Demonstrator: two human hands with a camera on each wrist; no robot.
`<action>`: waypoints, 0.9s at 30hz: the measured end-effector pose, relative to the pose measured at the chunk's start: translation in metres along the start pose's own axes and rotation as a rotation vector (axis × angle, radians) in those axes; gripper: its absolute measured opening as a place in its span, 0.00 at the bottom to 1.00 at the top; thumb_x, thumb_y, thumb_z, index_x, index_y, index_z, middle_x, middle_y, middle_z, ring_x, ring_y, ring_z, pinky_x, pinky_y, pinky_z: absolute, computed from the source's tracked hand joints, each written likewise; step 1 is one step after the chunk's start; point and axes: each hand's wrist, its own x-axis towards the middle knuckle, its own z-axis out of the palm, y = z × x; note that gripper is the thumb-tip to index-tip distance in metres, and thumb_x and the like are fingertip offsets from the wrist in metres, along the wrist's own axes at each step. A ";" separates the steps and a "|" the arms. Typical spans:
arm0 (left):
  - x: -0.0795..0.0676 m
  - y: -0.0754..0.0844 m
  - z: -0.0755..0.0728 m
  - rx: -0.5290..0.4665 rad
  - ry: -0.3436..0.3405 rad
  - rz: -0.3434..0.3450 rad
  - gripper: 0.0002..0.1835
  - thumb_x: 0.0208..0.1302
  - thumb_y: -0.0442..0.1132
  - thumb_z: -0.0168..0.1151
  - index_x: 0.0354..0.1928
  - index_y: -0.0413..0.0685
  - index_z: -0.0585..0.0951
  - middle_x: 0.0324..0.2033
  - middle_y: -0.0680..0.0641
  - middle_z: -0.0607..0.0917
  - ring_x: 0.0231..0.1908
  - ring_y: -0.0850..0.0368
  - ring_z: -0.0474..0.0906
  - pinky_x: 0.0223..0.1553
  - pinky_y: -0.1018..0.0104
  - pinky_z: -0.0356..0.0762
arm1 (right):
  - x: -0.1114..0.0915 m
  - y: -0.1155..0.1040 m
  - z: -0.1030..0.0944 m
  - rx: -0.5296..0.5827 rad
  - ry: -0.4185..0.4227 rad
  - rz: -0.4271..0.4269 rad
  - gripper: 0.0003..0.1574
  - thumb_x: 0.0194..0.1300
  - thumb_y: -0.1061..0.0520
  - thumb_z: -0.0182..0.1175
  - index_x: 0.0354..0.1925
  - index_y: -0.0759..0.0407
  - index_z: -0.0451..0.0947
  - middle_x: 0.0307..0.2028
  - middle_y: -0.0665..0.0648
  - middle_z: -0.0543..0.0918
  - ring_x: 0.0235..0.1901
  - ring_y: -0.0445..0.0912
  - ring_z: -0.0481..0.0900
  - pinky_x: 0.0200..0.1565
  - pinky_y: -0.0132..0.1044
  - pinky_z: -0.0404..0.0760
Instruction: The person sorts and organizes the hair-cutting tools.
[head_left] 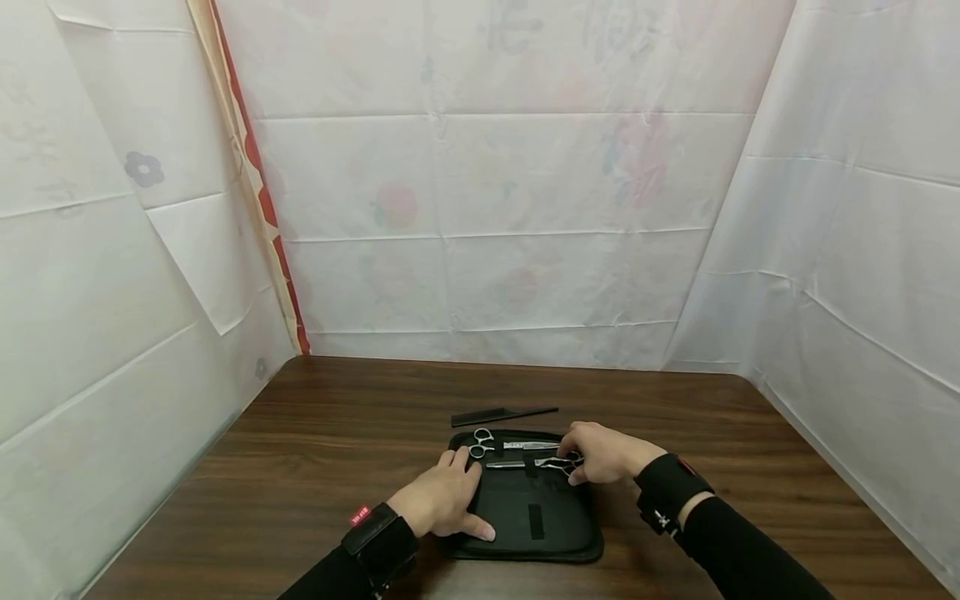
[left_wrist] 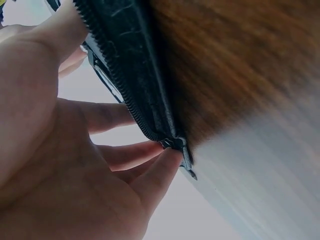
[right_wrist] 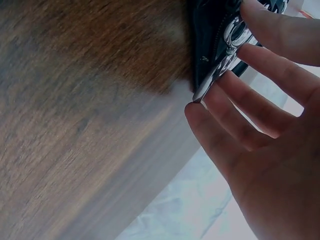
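A black zip case [head_left: 498, 504] lies open on the table, holding two silver pairs of scissors. The far pair, toothed thinning scissors [head_left: 525, 446], has its finger rings toward the left. The near scissors [head_left: 510, 464] have their rings to the right. My left hand [head_left: 442, 496] rests along the case's left edge, thumb over its inner face; in the left wrist view its fingertips touch the zip edge [left_wrist: 117, 85]. At the right, my right hand [head_left: 606, 454] pinches the near scissors' handles, which it partly hides. A shiny metal end [right_wrist: 205, 87] meets its fingertips.
A black comb [head_left: 495, 415] with a thin tail lies just behind the case. The brown wooden table [head_left: 337, 442] is enclosed by white sheets [head_left: 487, 283] at the back and both sides. An elastic strap [head_left: 536, 521] crosses the near part of the case.
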 end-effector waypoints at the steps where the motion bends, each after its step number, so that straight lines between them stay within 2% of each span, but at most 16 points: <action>1: 0.000 0.000 0.000 -0.003 0.000 0.001 0.51 0.52 0.69 0.71 0.68 0.38 0.72 0.68 0.35 0.67 0.68 0.39 0.64 0.65 0.49 0.70 | 0.000 0.000 0.000 0.004 -0.001 0.001 0.20 0.61 0.61 0.74 0.52 0.60 0.83 0.48 0.53 0.77 0.49 0.54 0.78 0.52 0.52 0.78; 18: 0.001 0.002 0.000 -0.003 0.008 0.002 0.51 0.52 0.69 0.72 0.68 0.38 0.72 0.67 0.35 0.67 0.67 0.39 0.64 0.65 0.49 0.69 | -0.001 0.002 0.001 0.024 0.013 -0.007 0.19 0.60 0.61 0.73 0.50 0.62 0.84 0.49 0.55 0.77 0.50 0.55 0.78 0.52 0.53 0.78; 27: -0.001 0.002 0.000 0.007 0.011 0.001 0.51 0.53 0.68 0.72 0.68 0.38 0.72 0.67 0.35 0.67 0.68 0.39 0.64 0.65 0.50 0.70 | 0.002 0.000 0.005 0.004 0.022 -0.052 0.20 0.61 0.59 0.73 0.51 0.63 0.85 0.45 0.51 0.76 0.45 0.51 0.77 0.48 0.49 0.79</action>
